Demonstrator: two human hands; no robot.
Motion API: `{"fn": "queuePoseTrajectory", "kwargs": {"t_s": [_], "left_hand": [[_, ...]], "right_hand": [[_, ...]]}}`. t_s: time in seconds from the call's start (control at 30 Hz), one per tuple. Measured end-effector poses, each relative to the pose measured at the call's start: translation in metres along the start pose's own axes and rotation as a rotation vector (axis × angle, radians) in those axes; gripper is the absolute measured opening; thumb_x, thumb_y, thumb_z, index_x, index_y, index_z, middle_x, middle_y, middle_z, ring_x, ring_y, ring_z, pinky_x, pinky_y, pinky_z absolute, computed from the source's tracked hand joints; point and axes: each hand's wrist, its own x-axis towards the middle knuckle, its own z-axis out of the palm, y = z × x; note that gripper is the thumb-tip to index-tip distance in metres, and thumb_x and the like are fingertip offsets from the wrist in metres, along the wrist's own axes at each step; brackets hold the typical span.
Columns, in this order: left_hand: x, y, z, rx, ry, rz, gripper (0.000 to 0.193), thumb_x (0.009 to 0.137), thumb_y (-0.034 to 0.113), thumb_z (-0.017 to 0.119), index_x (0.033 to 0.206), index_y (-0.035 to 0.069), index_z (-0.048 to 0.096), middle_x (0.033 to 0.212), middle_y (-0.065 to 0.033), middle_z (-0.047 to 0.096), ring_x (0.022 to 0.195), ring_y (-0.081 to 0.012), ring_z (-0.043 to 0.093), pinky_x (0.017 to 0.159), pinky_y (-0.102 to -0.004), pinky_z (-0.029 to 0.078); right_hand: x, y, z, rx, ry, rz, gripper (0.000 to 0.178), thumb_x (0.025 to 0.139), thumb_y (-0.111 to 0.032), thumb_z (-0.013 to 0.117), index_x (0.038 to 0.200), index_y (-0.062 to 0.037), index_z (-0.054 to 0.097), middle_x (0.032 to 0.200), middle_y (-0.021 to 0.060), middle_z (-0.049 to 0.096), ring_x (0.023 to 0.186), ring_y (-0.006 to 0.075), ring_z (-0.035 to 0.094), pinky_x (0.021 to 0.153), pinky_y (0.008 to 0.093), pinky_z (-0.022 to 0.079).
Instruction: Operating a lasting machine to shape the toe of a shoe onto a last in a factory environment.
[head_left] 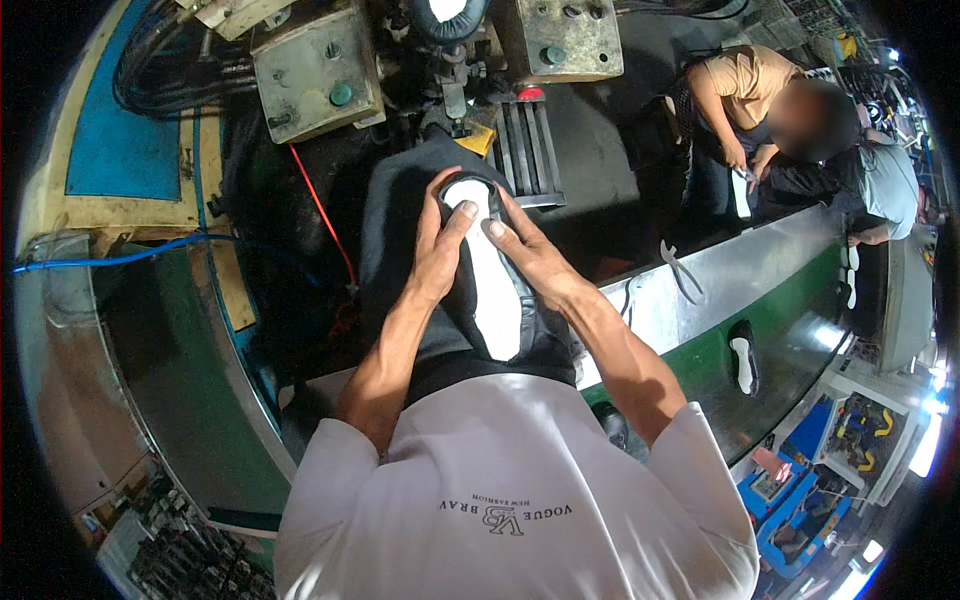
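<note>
A black shoe upper with a white insole board (494,300) lies sole side up over my lap, its narrower white end toward me. My left hand (438,240) wraps the left side of its far end, with the thumb pressed on the white board. On the opposite side my right hand (530,255) grips the black edge, and its thumb also rests on the board. Both hands are closed around the shoe upper. The fingers beneath it are hidden.
Ahead stands a machine with two grey control boxes (312,85), (570,45) bearing green buttons. To the right, pincers (680,272) lie on a metal ledge beside a green conveyor (690,365) carrying another shoe upper (743,358). A co-worker (745,95) sits farther right, holding a white-soled piece.
</note>
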Motion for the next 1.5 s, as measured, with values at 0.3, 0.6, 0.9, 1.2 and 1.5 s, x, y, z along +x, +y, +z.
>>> {"fn": "queuePoseTrajectory", "kwargs": {"t_s": [0.3, 0.6, 0.9, 1.2, 1.5], "left_hand": [[0.017, -0.014, 0.006, -0.18, 0.245, -0.073, 0.049, 0.105, 0.022, 0.07, 0.15, 0.007, 0.056, 0.136, -0.0075, 0.066, 0.123, -0.0214, 0.062, 0.107, -0.038, 0.049], [0.047, -0.001, -0.032, 0.657, 0.179, 0.222, 0.028, 0.104, 0.012, 0.064, 0.125, 0.0, 0.076, 0.121, -0.0243, 0.077, 0.114, -0.0382, 0.075, 0.098, -0.0405, 0.056], [0.055, 0.018, -0.058, 0.605, -0.123, 0.016, 0.045, 0.102, 0.007, 0.065, 0.147, 0.004, 0.066, 0.137, -0.0143, 0.073, 0.126, -0.0268, 0.068, 0.108, -0.0356, 0.05], [0.088, 0.003, -0.03, 0.633, -0.004, -0.069, 0.039, 0.107, 0.031, 0.07, 0.091, -0.002, 0.08, 0.076, -0.0132, 0.075, 0.078, -0.0131, 0.07, 0.071, -0.0335, 0.052], [0.238, 0.088, -0.059, 0.182, 0.317, 0.202, 0.055, 0.113, 0.041, 0.06, 0.151, 0.001, 0.059, 0.139, -0.0132, 0.068, 0.126, -0.0196, 0.064, 0.107, -0.0352, 0.051]], "right_hand": [[-0.081, -0.01, 0.018, -1.053, 0.109, -0.323, 0.096, 0.083, -0.036, 0.092, 0.166, -0.0231, 0.045, 0.171, 0.0352, 0.024, 0.143, 0.0554, 0.047, 0.115, 0.0554, 0.05], [-0.098, 0.013, 0.011, -1.189, 0.007, -0.389, 0.078, 0.081, -0.028, 0.088, 0.153, -0.0384, 0.061, 0.172, 0.038, 0.012, 0.133, 0.0643, 0.045, 0.108, 0.0637, 0.053], [-0.092, -0.006, -0.005, -1.159, -0.143, -0.391, 0.07, 0.085, -0.031, 0.084, 0.151, -0.0355, 0.063, 0.173, 0.0363, 0.014, 0.141, 0.0646, 0.038, 0.113, 0.0688, 0.048], [-0.067, -0.018, -0.031, -1.163, -0.217, -0.41, 0.076, 0.079, -0.032, 0.087, 0.15, -0.0409, 0.062, 0.174, 0.0308, 0.016, 0.136, 0.0612, 0.046, 0.106, 0.067, 0.055], [-0.07, -0.054, -0.056, -0.981, 0.122, -0.329, 0.067, 0.082, -0.033, 0.086, 0.148, -0.0293, 0.07, 0.171, 0.037, 0.021, 0.136, 0.0635, 0.044, 0.109, 0.0669, 0.051]]}}
